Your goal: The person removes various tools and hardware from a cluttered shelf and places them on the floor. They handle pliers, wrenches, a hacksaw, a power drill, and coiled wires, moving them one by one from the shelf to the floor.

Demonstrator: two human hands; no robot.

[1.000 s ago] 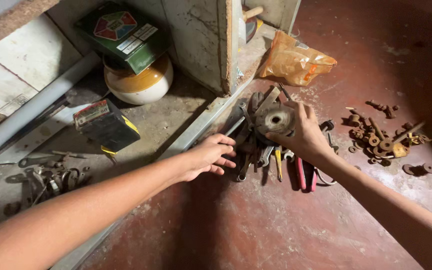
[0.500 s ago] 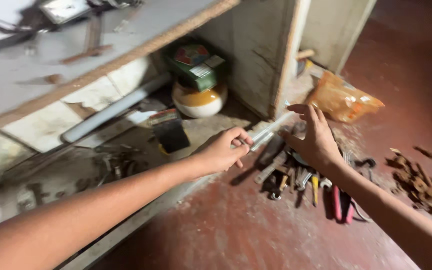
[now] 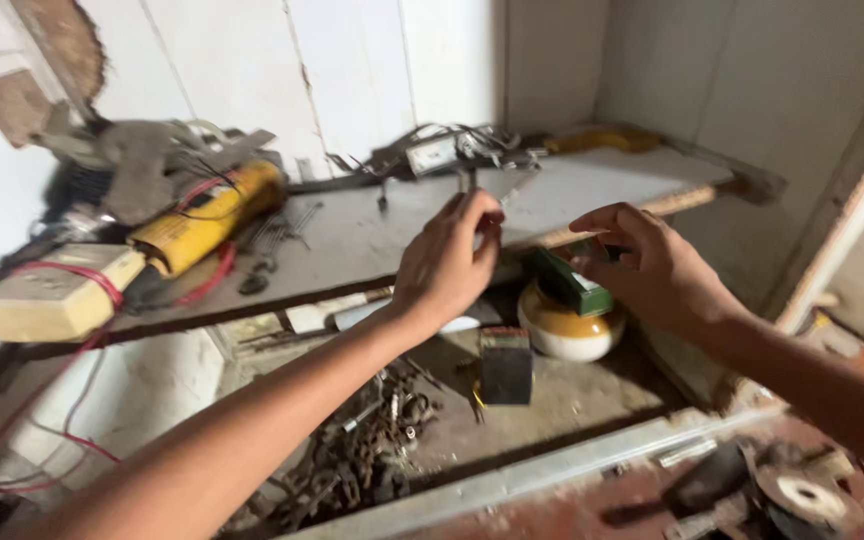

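Grey, dusty shelf board crossing the middle of the frame, seen from just behind the person's raised arms. Left hand, at centre, has its fingertips drawn tight against the thumb in front of the shelf edge; whether they nip something small is too blurred to tell. Right hand, centre right, is loosely curled, thumb and forefinger apart, holding nothing and hovering just beside the green box. That box lies tilted on the cream pot, in the recess under the shelf.

Step in hand, as judged: both hands are raised to shelf level, neither resting on anything. Any reach below calls for ducking under the board's front edge, between the dark small box and the pot. Open room lies on the bare right half of the shelf; its left half is crowded by a yellow power tool.
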